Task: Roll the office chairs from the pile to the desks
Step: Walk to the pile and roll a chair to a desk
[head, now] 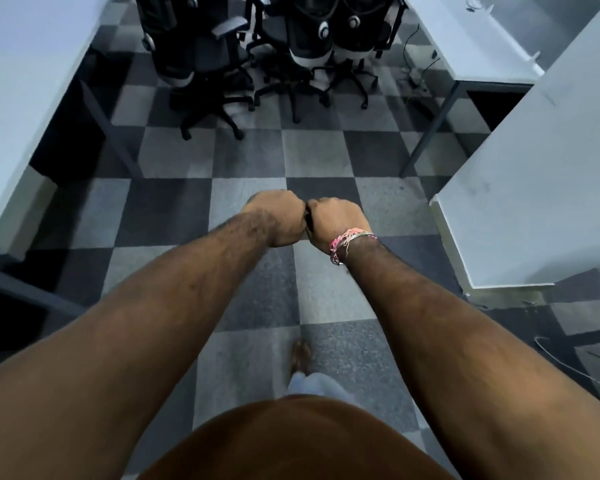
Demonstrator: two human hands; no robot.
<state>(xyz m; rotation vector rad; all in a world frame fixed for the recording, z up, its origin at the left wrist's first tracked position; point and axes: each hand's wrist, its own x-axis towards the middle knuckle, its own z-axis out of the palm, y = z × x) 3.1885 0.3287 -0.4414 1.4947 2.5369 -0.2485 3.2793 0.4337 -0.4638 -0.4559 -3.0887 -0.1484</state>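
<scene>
Orange-brown shirt front fills the bottom of the view; below it one foot point(300, 355) is blurred, so the person is probably mid-stride.

Hands: left hand point(278, 218) and right hand point(335, 220) held out in front, both curled into fists, knuckles touching. A small dark thing shows in the gap between them; cannot tell what it is, or whether either hand grips it. Thread bracelet point(347, 242) on the right wrist. No chair in hand.

Task things: office chairs point(257, 53) bunched together at the far end of the aisle, well apart from the hands. Nearest chair point(205, 64) stands slightly forward of the rest.

Risks (judgement):
- Star bases and castors overlap in the pile; pulling one chair could snag a neighbour's legs and drag or tip it.
- Armrests sit close together and may hook.
- Cables point(416, 74) lie on the floor by the right-hand bench leg, just beside the pile; a castor could catch one. Another cable point(568, 365) lies at lower right.
- Aisle is narrow; a chair could knock a bench leg.

Room: dim light. Floor point(250, 157) is chequered grey carpet tile, likely to slow castors. White left bench point(25, 81) and right bench point(465, 36) flank the aisle; a white panel point(541, 188) stands nearer on the right.
</scene>
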